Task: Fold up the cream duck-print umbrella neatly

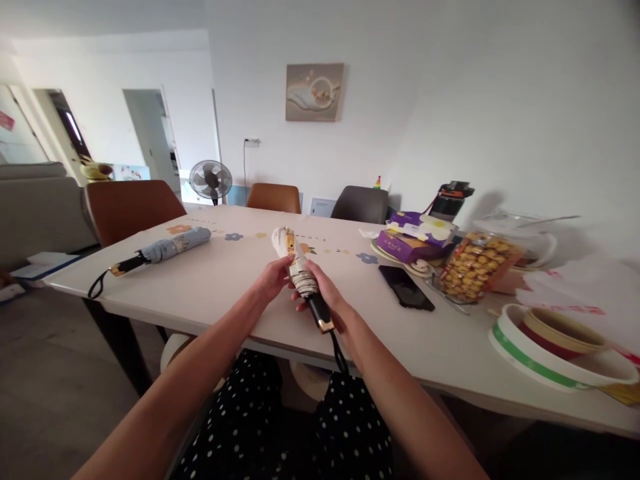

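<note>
A folded white umbrella (293,257) with a black handle and gold end cap is held over the white table (220,280), tip pointing away from me. My left hand (274,279) is closed around its folded canopy at mid length. My right hand (327,300) grips the lower part by the black handle, and the wrist strap hangs below the table's edge. A second folded umbrella, blue-grey (165,250), lies on the table to the left, apart from both hands.
To the right lie a black phone (406,288), a purple box (407,245), a jar of round snacks (475,267) and stacked bowls (555,343). Chairs (131,208) stand around the table's far side, and a fan (211,180) stands by the back wall.
</note>
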A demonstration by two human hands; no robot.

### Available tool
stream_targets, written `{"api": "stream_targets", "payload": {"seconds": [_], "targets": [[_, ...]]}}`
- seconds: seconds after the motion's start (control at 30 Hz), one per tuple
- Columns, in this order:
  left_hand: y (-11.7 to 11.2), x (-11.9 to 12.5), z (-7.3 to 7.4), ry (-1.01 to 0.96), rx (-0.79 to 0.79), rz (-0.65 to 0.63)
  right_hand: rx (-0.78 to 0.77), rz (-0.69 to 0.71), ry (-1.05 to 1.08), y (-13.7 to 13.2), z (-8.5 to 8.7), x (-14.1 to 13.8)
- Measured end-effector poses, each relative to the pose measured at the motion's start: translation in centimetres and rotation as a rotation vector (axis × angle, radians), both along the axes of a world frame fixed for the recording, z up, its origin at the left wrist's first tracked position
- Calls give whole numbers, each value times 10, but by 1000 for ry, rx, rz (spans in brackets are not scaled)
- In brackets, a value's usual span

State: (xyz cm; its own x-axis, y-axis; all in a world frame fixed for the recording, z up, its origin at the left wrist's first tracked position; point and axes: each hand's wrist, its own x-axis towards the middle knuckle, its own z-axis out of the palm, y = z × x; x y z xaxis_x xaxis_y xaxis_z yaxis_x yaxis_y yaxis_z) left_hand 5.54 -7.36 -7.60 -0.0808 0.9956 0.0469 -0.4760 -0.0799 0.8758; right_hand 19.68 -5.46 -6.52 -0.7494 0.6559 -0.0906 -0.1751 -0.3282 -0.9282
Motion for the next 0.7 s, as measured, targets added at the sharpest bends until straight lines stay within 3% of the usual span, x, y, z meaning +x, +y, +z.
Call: {"api": "stream_targets", "payload": {"seconds": [0.13,0.23,0.4,0.57,0.7], "targets": [[1,3,-2,72,6,85,101,-7,-103,-6,-4,-1],[0,4,-1,16,-3,-1,126,-78,-107,-8,-4,0],[0,5,-3,-65,28,-160,64,-79,-53,-6,1,2],[-4,12,-3,26,-4,-378,-1,-103,76,-4,2,1],[-8,15,0,-38,-46,-389,19,-54,71,-5,0,0]]}}
